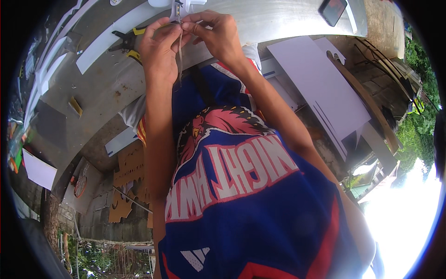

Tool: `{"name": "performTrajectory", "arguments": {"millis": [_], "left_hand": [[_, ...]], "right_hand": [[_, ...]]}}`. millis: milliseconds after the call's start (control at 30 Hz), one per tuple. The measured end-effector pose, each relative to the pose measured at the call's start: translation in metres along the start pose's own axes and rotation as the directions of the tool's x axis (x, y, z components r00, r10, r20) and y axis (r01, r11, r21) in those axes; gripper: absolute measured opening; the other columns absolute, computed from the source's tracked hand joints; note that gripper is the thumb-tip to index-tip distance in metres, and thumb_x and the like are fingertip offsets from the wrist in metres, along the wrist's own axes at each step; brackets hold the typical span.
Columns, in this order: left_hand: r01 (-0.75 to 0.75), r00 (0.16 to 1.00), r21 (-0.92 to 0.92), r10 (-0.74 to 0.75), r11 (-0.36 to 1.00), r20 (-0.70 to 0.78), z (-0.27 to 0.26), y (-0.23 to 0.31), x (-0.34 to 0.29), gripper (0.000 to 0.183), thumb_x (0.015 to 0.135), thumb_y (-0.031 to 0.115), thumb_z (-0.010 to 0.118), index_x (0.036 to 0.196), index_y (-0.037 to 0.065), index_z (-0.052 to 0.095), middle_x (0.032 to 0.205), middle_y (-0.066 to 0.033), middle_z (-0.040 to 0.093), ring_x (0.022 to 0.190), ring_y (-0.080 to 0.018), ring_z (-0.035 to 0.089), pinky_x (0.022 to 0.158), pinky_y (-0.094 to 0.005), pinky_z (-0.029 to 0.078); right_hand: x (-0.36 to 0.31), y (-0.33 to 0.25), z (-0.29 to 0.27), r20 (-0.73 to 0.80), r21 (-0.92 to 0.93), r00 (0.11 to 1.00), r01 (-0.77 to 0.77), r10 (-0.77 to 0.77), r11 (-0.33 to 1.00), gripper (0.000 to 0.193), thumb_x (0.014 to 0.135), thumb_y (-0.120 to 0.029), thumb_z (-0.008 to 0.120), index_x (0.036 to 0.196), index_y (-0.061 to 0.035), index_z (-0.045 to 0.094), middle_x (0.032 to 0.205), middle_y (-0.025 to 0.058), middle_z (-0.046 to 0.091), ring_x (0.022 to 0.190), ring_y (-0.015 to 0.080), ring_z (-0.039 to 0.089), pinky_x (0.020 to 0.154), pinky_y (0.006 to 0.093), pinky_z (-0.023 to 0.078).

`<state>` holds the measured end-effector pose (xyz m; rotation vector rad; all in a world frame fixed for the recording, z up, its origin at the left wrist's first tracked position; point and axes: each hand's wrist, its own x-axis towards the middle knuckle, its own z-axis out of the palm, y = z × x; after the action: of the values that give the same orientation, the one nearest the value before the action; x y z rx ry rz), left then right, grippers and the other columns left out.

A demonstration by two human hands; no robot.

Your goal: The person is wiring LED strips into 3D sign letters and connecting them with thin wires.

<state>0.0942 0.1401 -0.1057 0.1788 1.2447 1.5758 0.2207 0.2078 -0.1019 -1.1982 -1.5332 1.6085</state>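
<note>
Near the top of the head view, both hands meet over the worktable with their fingertips pinched together. My left hand [159, 49] and my right hand [216, 35] are closed on a thin wire [180, 58], which hangs down below them. Just beyond the fingertips, a small light strip [178, 11] with yellowish segments lines up with the wire; the join between them is hidden by the fingers. White cut-out pieces [189, 3] lie behind the strip. Left of my left hand lies a pair of pliers [124, 42] with black and yellow handles.
The grey worktable [100, 93] curves across the view. On it are long white strips [111, 35], a small yellowish piece [75, 106] and a phone [332, 11] at the far right. White sheets [320, 83] stand at the right, and brown cut-out board [127, 181] at lower left.
</note>
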Motion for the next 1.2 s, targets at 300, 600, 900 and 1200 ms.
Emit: {"name": "performTrajectory", "arguments": {"millis": [300,600,900,1200], "left_hand": [[0.02,1.0,0.007,-0.02,1.0,0.013,0.001,0.003,-0.001,0.035,0.088,-0.003,0.065,0.119,-0.005,0.048,0.099,-0.0172,0.067,0.088,-0.0242,0.068,0.082,-0.0392,0.059],[0.069,0.998,0.077,-0.069,0.995,0.0,0.006,0.007,-0.002,0.021,0.092,0.008,0.064,0.109,-0.004,0.061,0.096,-0.0115,0.069,0.085,-0.0195,0.068,0.081,-0.0355,0.056],[0.078,0.997,0.344,-0.071,0.936,-0.033,0.011,0.014,0.01,0.015,0.09,0.015,0.069,0.098,0.003,0.072,0.088,-0.0011,0.067,0.08,-0.0101,0.06,0.077,-0.0278,0.047],[0.026,0.999,0.453,-0.012,0.891,-0.034,0.013,0.005,0.013,0.015,0.093,0.012,0.065,0.1,0.0,0.07,0.088,-0.0024,0.068,0.08,-0.0094,0.06,0.076,-0.0276,0.047]], "right_hand": [[0.0,0.0,0.001,0.031,0.05,0.999,-0.031,0.029,0.998,0.02,0.087,-0.016,0.073,0.097,0.0014,0.073,0.08,0.0105,0.072,0.061,0.0146,0.068,0.055,0.0265,0.054],[0.001,-0.006,-0.003,0.113,0.066,0.989,-0.108,0.1,0.992,0.027,0.094,-0.021,0.065,0.103,0.0043,0.068,0.082,0.0113,0.072,0.069,0.0139,0.068,0.061,0.0265,0.056],[0.003,-0.003,-0.004,0.057,-0.025,0.996,-0.07,0.072,0.997,0.025,0.089,-0.021,0.066,0.096,0.0018,0.072,0.071,0.0113,0.07,0.055,0.0163,0.067,0.055,0.0286,0.054],[0.007,-0.016,-0.006,0.095,-0.226,0.978,-0.162,0.188,0.96,0.028,0.091,-0.025,0.065,0.104,0.0001,0.071,0.08,0.0111,0.069,0.07,0.0141,0.066,0.061,0.0278,0.056]]}}
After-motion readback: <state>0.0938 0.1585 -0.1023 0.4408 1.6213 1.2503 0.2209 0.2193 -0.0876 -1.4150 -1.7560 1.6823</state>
